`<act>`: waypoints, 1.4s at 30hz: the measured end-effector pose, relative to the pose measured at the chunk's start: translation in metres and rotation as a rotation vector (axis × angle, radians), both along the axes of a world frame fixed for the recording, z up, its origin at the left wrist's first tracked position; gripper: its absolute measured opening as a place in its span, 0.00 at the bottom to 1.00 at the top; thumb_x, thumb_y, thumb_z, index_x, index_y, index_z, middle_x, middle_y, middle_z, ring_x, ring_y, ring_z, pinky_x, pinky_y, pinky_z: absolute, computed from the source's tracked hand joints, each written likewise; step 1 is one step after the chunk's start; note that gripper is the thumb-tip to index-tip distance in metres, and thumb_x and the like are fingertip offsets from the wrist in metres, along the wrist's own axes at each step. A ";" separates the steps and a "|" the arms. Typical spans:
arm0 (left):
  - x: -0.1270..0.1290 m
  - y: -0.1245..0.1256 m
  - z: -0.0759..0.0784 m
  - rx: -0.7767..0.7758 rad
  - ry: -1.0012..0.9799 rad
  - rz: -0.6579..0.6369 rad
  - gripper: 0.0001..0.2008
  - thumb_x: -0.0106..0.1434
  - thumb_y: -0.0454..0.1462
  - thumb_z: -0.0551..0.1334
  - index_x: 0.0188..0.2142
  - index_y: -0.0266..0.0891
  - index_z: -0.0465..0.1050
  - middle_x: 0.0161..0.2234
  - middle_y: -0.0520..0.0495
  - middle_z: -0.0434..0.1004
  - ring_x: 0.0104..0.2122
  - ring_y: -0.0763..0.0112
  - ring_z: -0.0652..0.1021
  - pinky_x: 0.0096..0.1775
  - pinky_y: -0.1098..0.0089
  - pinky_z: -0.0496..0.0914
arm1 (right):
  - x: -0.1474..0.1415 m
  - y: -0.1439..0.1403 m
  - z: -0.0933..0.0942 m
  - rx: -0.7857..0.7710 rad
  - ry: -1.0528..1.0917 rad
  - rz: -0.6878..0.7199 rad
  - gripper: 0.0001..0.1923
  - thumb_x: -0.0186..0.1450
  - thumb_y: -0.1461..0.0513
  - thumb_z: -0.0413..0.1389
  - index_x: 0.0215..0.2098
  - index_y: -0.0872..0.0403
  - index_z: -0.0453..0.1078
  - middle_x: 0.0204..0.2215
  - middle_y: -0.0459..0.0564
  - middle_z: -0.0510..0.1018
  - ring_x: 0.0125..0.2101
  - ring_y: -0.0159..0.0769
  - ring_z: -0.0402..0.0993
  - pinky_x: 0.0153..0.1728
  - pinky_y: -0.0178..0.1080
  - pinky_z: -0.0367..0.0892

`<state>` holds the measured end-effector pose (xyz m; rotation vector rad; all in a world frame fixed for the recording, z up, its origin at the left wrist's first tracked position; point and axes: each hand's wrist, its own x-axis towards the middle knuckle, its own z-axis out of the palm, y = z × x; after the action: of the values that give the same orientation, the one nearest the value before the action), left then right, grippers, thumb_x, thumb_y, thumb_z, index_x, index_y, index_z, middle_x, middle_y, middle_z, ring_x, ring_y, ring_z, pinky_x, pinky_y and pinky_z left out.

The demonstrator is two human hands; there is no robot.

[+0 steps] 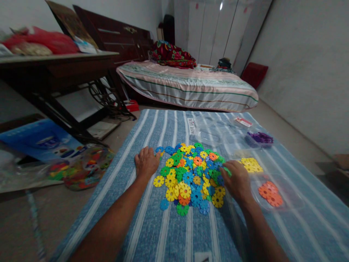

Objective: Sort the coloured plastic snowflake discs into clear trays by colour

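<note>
Left hand: the left hand (146,162) is lying palm down on the striped blue cloth (152,225), its fingers resting at the near-left rim of the pile of snowflake discs (191,174); its grip is loose and is holding nothing.
Right hand: the right hand (236,179) is pressing on the opposite rim of the pile, and a green disc (227,171) is sticking out at its fingertips; the grip is curling round it, though how firmly I cannot tell.
Pile: the discs, yellow, blue, green and orange, are lying heaped between the two grips, touching both.
Sorted discs: just outward of the right grip, yellow discs (251,165) are sitting in one clear tray and orange discs (270,194) in another nearer the wrist; purple pieces (260,138) are lying well beyond that grip.
Around: a bed (191,85) is standing far ahead of both hands, and a dark table (51,69) is standing off to the left.
</note>
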<state>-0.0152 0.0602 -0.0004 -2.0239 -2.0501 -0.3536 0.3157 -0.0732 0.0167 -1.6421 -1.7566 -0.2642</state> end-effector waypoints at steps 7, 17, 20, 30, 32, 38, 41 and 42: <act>0.004 -0.003 0.007 -0.024 -0.014 0.007 0.21 0.69 0.47 0.48 0.48 0.35 0.71 0.54 0.32 0.72 0.55 0.50 0.70 0.51 0.54 0.62 | -0.031 -0.003 -0.023 -0.250 -0.172 -0.016 0.12 0.66 0.54 0.56 0.36 0.54 0.75 0.44 0.59 0.78 0.50 0.50 0.69 0.49 0.48 0.65; 0.003 -0.003 0.009 -0.028 0.003 0.007 0.20 0.70 0.47 0.47 0.45 0.37 0.71 0.50 0.35 0.75 0.53 0.52 0.70 0.49 0.56 0.62 | -0.034 -0.003 -0.027 -0.185 -0.108 0.027 0.13 0.69 0.64 0.49 0.29 0.53 0.73 0.36 0.54 0.78 0.40 0.40 0.71 0.45 0.42 0.64; 0.003 -0.003 0.008 -0.014 0.001 0.001 0.21 0.70 0.47 0.46 0.45 0.36 0.71 0.50 0.34 0.74 0.53 0.51 0.70 0.49 0.55 0.62 | -0.034 -0.005 -0.019 -0.138 -0.055 0.077 0.14 0.69 0.64 0.49 0.27 0.53 0.71 0.32 0.52 0.78 0.35 0.37 0.71 0.41 0.39 0.63; 0.003 -0.002 0.009 -0.031 -0.007 0.009 0.21 0.69 0.46 0.47 0.47 0.35 0.71 0.54 0.33 0.73 0.55 0.51 0.70 0.50 0.55 0.62 | 0.019 0.052 0.052 -0.063 -0.141 -0.224 0.15 0.67 0.61 0.51 0.25 0.55 0.73 0.25 0.54 0.76 0.28 0.38 0.69 0.33 0.39 0.57; 0.003 -0.002 0.009 -0.037 -0.004 0.007 0.21 0.70 0.46 0.47 0.47 0.34 0.71 0.54 0.33 0.72 0.55 0.51 0.70 0.50 0.55 0.63 | 0.034 0.064 0.062 -0.014 -0.135 -0.408 0.13 0.67 0.61 0.52 0.30 0.57 0.75 0.27 0.56 0.77 0.29 0.41 0.69 0.33 0.40 0.57; 0.005 -0.003 0.012 -0.046 -0.012 0.005 0.21 0.69 0.46 0.48 0.47 0.34 0.71 0.53 0.33 0.73 0.55 0.50 0.70 0.51 0.54 0.63 | 0.022 0.045 0.042 -0.127 -0.124 -0.268 0.13 0.68 0.59 0.52 0.32 0.53 0.76 0.28 0.52 0.79 0.29 0.37 0.71 0.30 0.37 0.57; 0.007 -0.004 0.016 -0.057 -0.016 0.013 0.20 0.69 0.46 0.48 0.46 0.35 0.71 0.52 0.33 0.73 0.54 0.50 0.70 0.51 0.53 0.63 | 0.002 0.019 0.025 -0.331 -0.160 -0.142 0.10 0.68 0.60 0.54 0.32 0.51 0.76 0.29 0.50 0.79 0.30 0.36 0.73 0.30 0.36 0.59; 0.008 -0.004 0.016 -0.059 -0.017 0.013 0.20 0.69 0.46 0.48 0.46 0.35 0.71 0.52 0.33 0.73 0.54 0.50 0.70 0.51 0.54 0.63 | -0.003 0.011 0.022 -0.393 -0.178 -0.117 0.09 0.67 0.60 0.55 0.31 0.51 0.75 0.29 0.50 0.79 0.30 0.37 0.74 0.30 0.36 0.59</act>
<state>-0.0074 0.0558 0.0157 -2.0473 -2.1066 -0.3133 0.3124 -0.0622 0.0385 -2.0584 -1.9379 -0.1254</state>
